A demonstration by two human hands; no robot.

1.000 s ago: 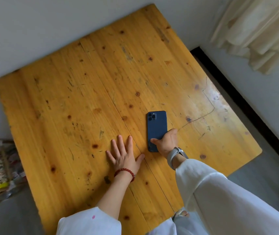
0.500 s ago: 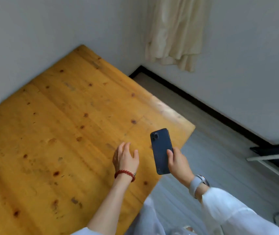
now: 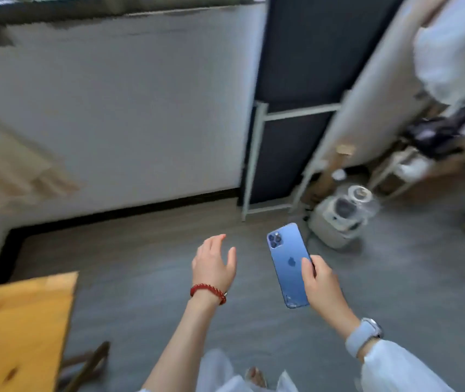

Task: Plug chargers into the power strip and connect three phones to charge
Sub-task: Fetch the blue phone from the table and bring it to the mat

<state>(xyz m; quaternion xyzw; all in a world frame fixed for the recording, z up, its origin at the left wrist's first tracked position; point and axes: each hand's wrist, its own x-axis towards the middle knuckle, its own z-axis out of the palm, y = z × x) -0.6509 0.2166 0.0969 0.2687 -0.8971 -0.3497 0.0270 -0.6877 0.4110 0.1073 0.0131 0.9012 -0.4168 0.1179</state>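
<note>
Head view: right hand [image 3: 323,281] around phone [image 3: 287,264].

The phone [image 3: 286,261] is a blue slab with rounded corners, back face toward the camera, showing a triple-lens camera block at its upper left corner and a logo at mid-body. It is held in the air, tilted slightly left at the top. The grip sits on its lower right edge; the cracked lower corner extends below the grip.
</note>
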